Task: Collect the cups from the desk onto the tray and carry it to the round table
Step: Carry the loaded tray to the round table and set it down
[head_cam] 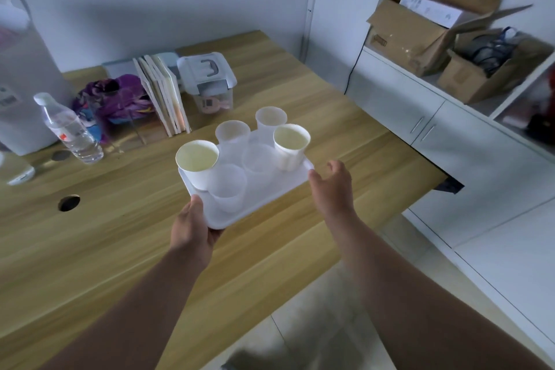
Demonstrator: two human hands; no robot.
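A white rectangular tray (271, 194) is over the wooden desk (120, 234), tilted slightly. Several cups stand on it: white paper cups at the near left (196, 164), the right (290, 146) and the far side (270, 122), and translucent plastic cups in the middle (228, 186). My left hand (192, 228) grips the tray's near left corner, thumb on the rim. My right hand (332, 186) is at the tray's right edge, fingers spread, thumb touching the rim; whether it grips is unclear.
On the desk behind the tray stand books (163, 93), a clear lidded storage box (207, 78), a purple bag (117, 99) and a water bottle (67, 128). A cable hole (69, 203) is at the left. White cabinets with cardboard boxes (426, 30) line the right.
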